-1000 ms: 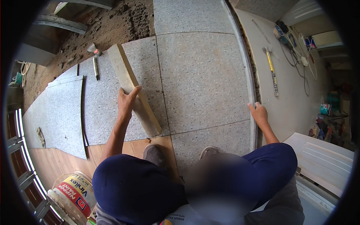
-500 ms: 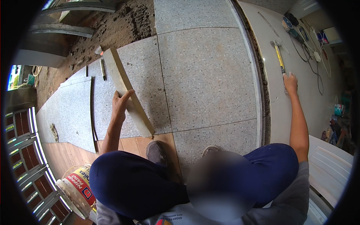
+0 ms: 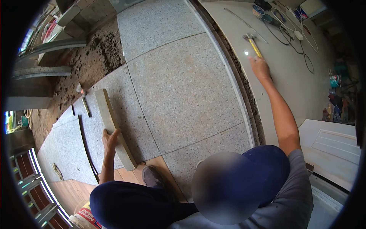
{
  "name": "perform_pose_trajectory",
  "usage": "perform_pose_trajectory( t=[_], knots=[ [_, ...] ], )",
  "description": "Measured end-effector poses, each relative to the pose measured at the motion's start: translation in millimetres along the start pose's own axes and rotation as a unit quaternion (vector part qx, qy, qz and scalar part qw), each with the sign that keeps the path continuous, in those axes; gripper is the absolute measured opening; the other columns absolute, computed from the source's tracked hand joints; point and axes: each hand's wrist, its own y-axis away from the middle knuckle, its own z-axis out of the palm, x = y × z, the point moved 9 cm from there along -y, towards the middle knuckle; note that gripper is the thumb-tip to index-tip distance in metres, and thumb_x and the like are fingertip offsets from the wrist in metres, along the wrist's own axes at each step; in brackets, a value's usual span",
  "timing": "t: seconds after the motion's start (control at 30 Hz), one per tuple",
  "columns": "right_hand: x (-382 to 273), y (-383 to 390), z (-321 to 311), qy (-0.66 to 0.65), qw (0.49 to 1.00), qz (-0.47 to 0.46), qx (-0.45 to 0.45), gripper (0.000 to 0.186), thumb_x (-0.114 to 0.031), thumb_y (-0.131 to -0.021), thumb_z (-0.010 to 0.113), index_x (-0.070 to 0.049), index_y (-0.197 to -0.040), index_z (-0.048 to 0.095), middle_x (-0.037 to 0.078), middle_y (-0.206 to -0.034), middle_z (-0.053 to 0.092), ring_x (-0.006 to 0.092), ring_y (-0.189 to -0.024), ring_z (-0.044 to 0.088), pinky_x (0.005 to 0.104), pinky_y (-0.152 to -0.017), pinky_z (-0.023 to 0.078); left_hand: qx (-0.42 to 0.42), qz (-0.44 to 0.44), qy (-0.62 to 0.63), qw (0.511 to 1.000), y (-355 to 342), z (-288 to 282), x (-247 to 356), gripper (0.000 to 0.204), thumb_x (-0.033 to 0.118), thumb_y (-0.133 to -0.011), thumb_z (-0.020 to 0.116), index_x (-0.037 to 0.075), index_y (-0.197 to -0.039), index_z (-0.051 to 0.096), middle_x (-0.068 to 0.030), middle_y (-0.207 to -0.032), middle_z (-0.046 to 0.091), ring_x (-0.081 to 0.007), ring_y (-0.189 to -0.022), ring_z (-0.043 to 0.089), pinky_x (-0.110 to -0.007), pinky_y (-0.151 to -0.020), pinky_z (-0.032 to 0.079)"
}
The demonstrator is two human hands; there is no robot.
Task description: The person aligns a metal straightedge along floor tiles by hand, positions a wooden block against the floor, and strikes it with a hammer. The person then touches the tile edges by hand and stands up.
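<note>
My left hand (image 3: 110, 141) is closed round a long wooden beam (image 3: 109, 119), thumb on one side and fingers on the other. The beam stands above or on speckled grey tiles (image 3: 179, 87), its near end close to my shoe. My right hand (image 3: 261, 69) reaches out to the far right and wraps the handle of a hammer (image 3: 254, 46) with a yellow grip. The hammer's metal head points away from me, over a smooth pale surface. The lower end of its handle is hidden by my hand and forearm.
A small tool with a pale handle (image 3: 85, 107) lies left of the beam. Cut tiles (image 3: 65, 149) overlap at left, beside bare soil (image 3: 95, 57). A corded power tool (image 3: 267, 17) and a metal rod (image 3: 244, 23) lie far right. A paint bucket (image 3: 84, 213) stands near left.
My view has turned, so the scene sits lower and further left. My right hand has moved up the hammer's handle, nearer its head. The left hand still holds the beam.
</note>
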Motion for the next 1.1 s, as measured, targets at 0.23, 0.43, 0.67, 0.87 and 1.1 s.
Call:
perform_pose_trajectory(
  t=[0.23,0.43,0.67,0.87,1.1],
  knots=[
    [-151.6,42.9,18.2,-0.033,0.987,-0.075,-0.14,0.043,-0.04,-0.088,0.059,0.003,-0.091,0.063,0.027,-0.099,0.068,0.0451,-0.095,0.065,0.0509,-0.087,0.051,0.009,0.019,-0.011,1.0,1.1,-4.6,11.7,0.068,0.036,-0.072,0.074,-0.01,-0.116,0.054,-0.0256,-0.101,0.064,-0.0334,-0.088,0.064,-0.042,-0.077,0.052],
    [-115.6,89.5,24.5,-0.019,0.98,-0.015,-0.199,0.03,-0.026,-0.08,0.063,0.002,-0.091,0.065,0.028,-0.098,0.068,0.0426,-0.096,0.066,0.0498,-0.085,0.052,0.002,0.03,0.014,0.999,5.2,-8.3,9.6,0.065,0.035,-0.072,0.074,-0.009,-0.116,0.055,-0.0247,-0.1,0.064,-0.0325,-0.086,0.064,-0.041,-0.077,0.051],
    [-87.2,144.3,-3.5,0.052,0.951,0.004,-0.305,0.038,-0.032,-0.082,0.064,0.002,-0.098,0.066,0.026,-0.1,0.068,0.0422,-0.098,0.065,0.0483,-0.086,0.051,0.005,0.031,0.025,0.999,13.4,-11.9,18.2,0.064,0.035,-0.072,0.073,-0.008,-0.116,0.055,-0.0228,-0.099,0.064,-0.031,-0.086,0.063,-0.041,-0.077,0.051],
    [-107.1,89.1,14.8,-0.024,0.985,-0.028,-0.171,0.029,-0.025,-0.084,0.058,0.002,-0.09,0.064,0.029,-0.097,0.066,0.0464,-0.096,0.064,0.0511,-0.087,0.05,-0.011,0.028,0.023,0.999,12.0,-2.9,26.5,0.065,0.036,-0.072,0.074,-0.007,-0.116,0.055,-0.0227,-0.1,0.064,-0.0312,-0.087,0.063,-0.041,-0.077,0.051],
    [-42.8,209.0,6.3,0.079,0.935,0.053,-0.342,0.03,-0.022,-0.081,0.06,0.002,-0.097,0.068,0.026,-0.104,0.068,0.0419,-0.1,0.065,0.0481,-0.088,0.052,0.01,0.021,0.036,0.999,20.2,-21.1,13.3,0.063,0.035,-0.071,0.075,-0.007,-0.115,0.056,-0.0223,-0.1,0.065,-0.0306,-0.085,0.064,-0.041,-0.077,0.051]
  ],
)
